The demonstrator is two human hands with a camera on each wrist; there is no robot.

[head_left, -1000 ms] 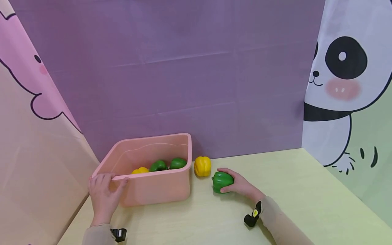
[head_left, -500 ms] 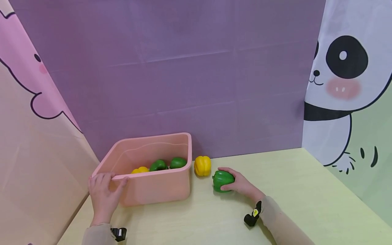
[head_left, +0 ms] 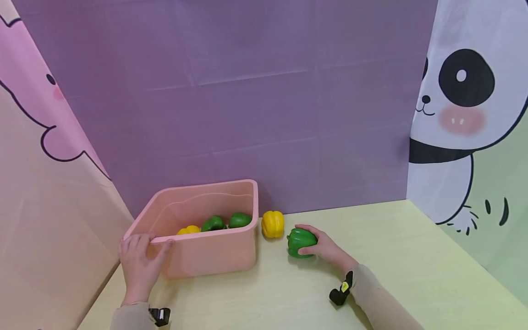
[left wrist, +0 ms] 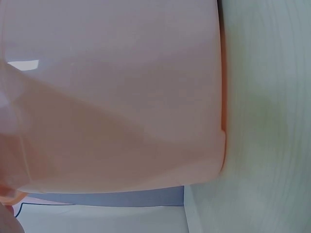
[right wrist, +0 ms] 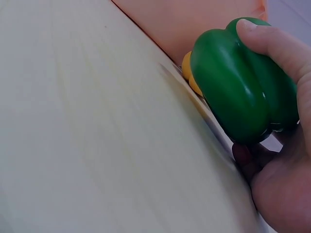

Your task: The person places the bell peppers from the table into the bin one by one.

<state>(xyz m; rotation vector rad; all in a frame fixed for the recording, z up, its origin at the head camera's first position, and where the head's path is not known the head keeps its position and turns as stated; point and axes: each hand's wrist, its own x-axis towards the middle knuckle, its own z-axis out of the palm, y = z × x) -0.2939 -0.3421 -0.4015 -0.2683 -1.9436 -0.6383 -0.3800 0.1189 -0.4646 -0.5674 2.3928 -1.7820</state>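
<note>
My left hand [head_left: 140, 263] holds the near-left rim of a pink plastic box [head_left: 210, 252], its fingers over the edge and the thumb on the front wall. Inside the box show a yellow pepper [head_left: 189, 229], a green pepper [head_left: 213, 223] and another rounded green vegetable [head_left: 240, 220]; their lower parts are hidden by the wall. To the right of the box, my right hand [head_left: 326, 250] grips a green bell pepper [right wrist: 238, 82] between thumb and fingers, low over the table. A yellow bell pepper [head_left: 272, 224] stands between the box and that hand.
The pale wooden table [head_left: 255, 302] ends at a purple backdrop [head_left: 264, 114] just behind the box. A side panel with a panda [head_left: 466, 78] borders the right, and a panel with a pink figure [head_left: 53, 110] borders the left.
My right hand and the green bell pepper have shifted very slightly right and away from me. The left hand and the box have stayed in place.
</note>
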